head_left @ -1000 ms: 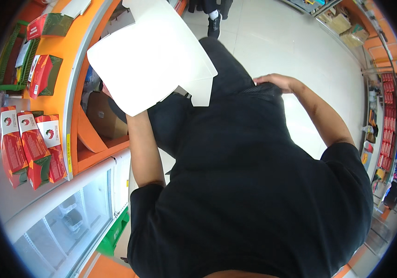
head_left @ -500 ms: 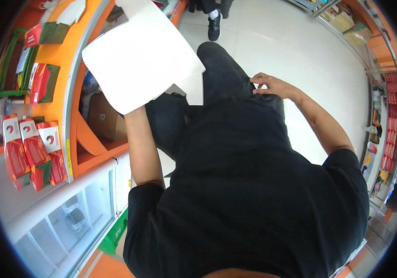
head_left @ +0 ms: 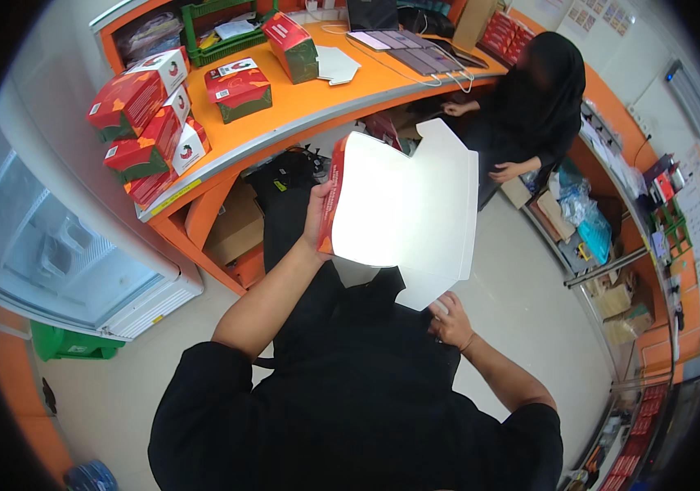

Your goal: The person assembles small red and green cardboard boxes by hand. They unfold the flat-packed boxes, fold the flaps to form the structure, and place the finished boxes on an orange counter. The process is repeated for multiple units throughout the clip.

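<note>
An unfolded carton (head_left: 415, 209), white inside with a red printed side, is held up in front of me, its lid and side flaps spread. My left hand (head_left: 316, 219) is closed round its red left side, fingers partly hidden behind the card. By the carton's lower flap is my right hand (head_left: 450, 322), its fingers loosely bent and a little apart. Whether a fingertip touches the flap is hard to make out. On the orange counter to the left lie several red and green boxes (head_left: 238, 86), some stacked (head_left: 139, 102) at its near end.
The orange counter (head_left: 309, 110) curves across in front, with a flat white card piece (head_left: 336, 65), grey devices with cables (head_left: 411, 53) and a green crate (head_left: 223, 37). A person in black (head_left: 522, 106) sits beyond it. A glass-topped freezer (head_left: 64, 237) stands left; shelving (head_left: 612, 286) runs along the right.
My view has swung toward the counter and the seated person. The carton has turned, so its red side shows. My right hand has moved from beside my thigh to the lower flap.
</note>
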